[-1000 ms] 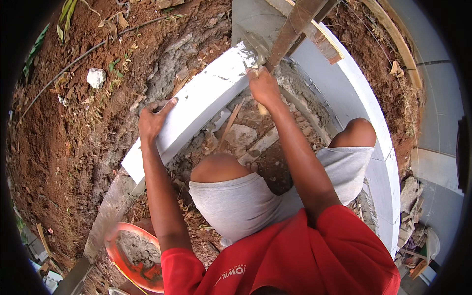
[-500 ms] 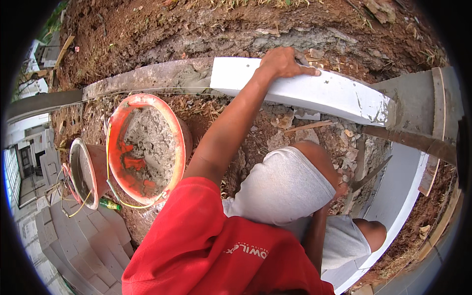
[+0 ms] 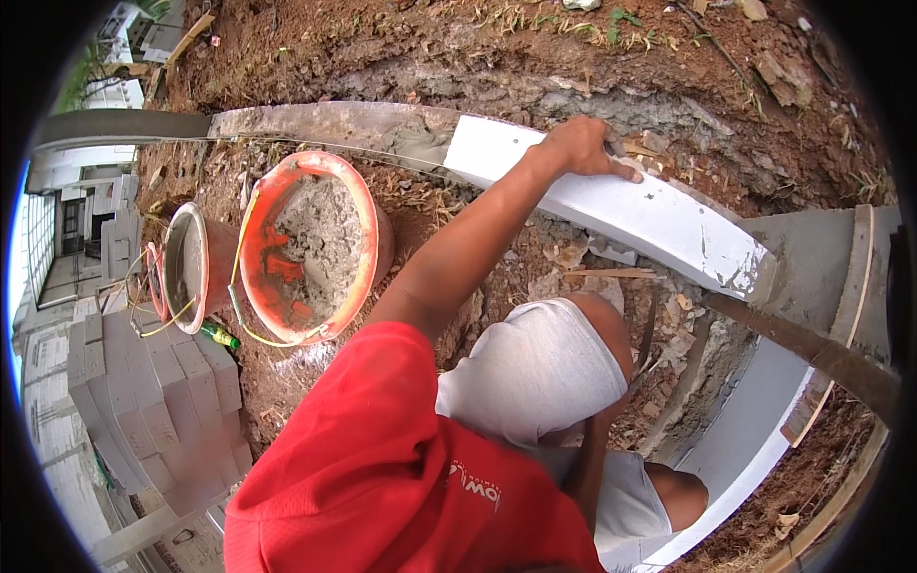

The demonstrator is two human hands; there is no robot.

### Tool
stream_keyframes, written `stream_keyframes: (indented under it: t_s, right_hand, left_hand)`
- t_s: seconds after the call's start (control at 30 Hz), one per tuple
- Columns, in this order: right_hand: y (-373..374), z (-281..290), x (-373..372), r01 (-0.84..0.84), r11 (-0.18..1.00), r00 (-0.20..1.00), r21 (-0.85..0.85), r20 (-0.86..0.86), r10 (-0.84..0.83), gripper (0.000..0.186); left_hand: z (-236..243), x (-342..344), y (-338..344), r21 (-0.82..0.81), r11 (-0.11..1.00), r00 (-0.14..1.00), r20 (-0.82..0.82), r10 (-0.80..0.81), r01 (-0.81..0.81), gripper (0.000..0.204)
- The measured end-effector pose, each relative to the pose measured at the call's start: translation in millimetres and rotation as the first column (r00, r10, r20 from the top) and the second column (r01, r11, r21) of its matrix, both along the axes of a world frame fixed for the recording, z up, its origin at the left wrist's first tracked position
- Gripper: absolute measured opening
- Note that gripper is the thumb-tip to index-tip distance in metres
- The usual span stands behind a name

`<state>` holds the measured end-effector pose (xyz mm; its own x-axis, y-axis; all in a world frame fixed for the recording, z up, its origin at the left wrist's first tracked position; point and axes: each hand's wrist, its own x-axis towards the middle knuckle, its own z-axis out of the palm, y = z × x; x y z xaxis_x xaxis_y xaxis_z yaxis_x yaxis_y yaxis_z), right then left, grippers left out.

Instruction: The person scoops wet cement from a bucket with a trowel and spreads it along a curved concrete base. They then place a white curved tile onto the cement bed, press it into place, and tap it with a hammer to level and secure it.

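My left hand (image 3: 587, 151) is closed over the top of a long white block (image 3: 659, 210), thumb on its upper face and fingers over the far edge. The block lies on the low wall course, its right end against the grey rendered post (image 3: 807, 258). A taut string runs along the wall near its left end. My right hand (image 3: 607, 413) is low beside my knee, mostly hidden by the leg. From it sticks a dark trowel (image 3: 648, 344), its blade seen nearly edge-on over the rubble.
An orange bucket (image 3: 373, 263) of wet mortar stands left of my arm. Behind it are a second bucket (image 3: 224, 272), a green bottle (image 3: 220, 333) and stacked grey blocks (image 3: 162, 401). A pale wall (image 3: 755, 411) and a wooden board (image 3: 812, 353) lie right; an earth bank rises beyond.
The view has shifted, so most things sit differently in the picture. My left hand stays on the block. The trowel has swung from pointing right to pointing away, back toward my knee.
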<state>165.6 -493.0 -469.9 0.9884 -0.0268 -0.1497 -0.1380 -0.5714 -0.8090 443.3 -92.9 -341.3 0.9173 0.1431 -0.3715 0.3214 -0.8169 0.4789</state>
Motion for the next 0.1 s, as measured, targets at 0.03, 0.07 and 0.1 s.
stream_keyframes:
  t_s: [0.03,0.07,0.1]
  right_hand:
    - [-1,16,2,0.002,1.000,0.993,-0.003,-0.122,-0.002,0.035]
    - [-2,40,0,-0.002,1.000,0.968,-0.020,-0.249,-0.003,0.040]
    - [-5,59,-2,-0.012,1.000,0.964,-0.024,-0.265,0.005,0.040]
  left_hand:
    - [8,1,-6,0.009,1.000,1.000,-0.028,0.000,0.000,0.092]
    - [20,-4,-12,0.095,0.995,0.999,-0.032,-0.009,0.012,0.094]
    - [32,-5,-20,0.180,0.983,0.999,-0.038,-0.019,0.025,0.096]
